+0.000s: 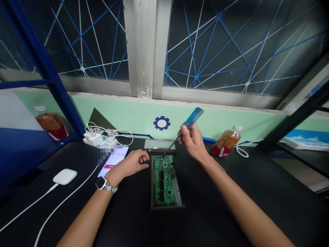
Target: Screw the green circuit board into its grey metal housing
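Observation:
A green circuit board (164, 181) lies in an open grey case (180, 197) on the black table. My right hand (192, 140) is closed on a screwdriver with a blue see-through handle (193, 118); its tip touches the board's far edge. My left hand (133, 162) rests on the table just left of the case, fingers curled loosely with nothing visible in them. A watch is on that wrist.
A grey cover plate (159, 144) lies behind the case. A lit phone (114, 160), a white earbud case (64, 176) with cables, a power strip (99, 139) and two drink bottles (226, 141) (51, 125) stand around. A blue frame post rises at left.

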`<state>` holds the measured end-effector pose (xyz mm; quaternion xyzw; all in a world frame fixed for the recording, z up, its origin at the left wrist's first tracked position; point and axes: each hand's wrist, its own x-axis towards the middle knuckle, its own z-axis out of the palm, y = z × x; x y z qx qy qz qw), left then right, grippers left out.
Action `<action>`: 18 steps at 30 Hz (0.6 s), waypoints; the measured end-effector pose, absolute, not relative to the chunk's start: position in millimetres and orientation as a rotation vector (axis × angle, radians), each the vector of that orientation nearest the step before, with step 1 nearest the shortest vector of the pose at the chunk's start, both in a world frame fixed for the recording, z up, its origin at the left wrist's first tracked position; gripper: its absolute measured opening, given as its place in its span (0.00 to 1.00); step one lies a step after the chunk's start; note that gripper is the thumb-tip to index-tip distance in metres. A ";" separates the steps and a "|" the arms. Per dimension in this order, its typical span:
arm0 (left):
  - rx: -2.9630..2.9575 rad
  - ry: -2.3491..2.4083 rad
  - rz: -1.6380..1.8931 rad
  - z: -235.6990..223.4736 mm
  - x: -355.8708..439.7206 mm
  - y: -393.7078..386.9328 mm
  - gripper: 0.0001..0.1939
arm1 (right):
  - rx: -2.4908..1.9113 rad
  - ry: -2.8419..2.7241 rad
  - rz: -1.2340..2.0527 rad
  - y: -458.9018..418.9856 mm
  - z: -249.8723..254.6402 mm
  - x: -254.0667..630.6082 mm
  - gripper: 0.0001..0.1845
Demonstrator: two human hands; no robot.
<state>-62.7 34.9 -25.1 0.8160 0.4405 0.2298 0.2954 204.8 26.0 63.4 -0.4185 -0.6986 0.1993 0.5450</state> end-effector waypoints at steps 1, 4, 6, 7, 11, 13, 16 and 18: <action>2.223 1.181 0.582 -25.4 -63.9 34.9 0.10 | -0.976 -1.599 0.541 25.8 61.3 204.1 0.15; 2.284 1.225 0.515 -27.4 -63.6 34.0 0.08 | -0.947 -1.482 0.707 28.1 51.8 201.8 0.17; 2.275 1.232 0.493 -28.3 -62.3 33.7 0.05 | -0.941 -1.445 0.779 31.6 44.6 200.3 0.17; 2.270 1.223 0.487 -28.4 -61.6 33.7 0.04 | -0.939 -1.432 0.804 33.6 41.3 199.8 0.18; 2.274 1.185 0.476 -28.5 -59.6 34.5 0.06 | -0.929 -1.389 0.862 40.6 32.5 199.5 0.19; 2.293 1.195 0.481 -28.8 -59.1 34.5 0.06 | -0.924 -1.384 0.878 42.7 30.3 200.5 0.20; 2.297 1.210 0.492 -27.8 -59.3 33.4 0.05 | -0.934 -1.386 0.882 44.1 28.0 201.8 0.20; 2.260 1.190 0.515 -24.8 -59.8 32.5 0.05 | -0.944 -1.391 0.876 44.4 26.7 201.6 0.21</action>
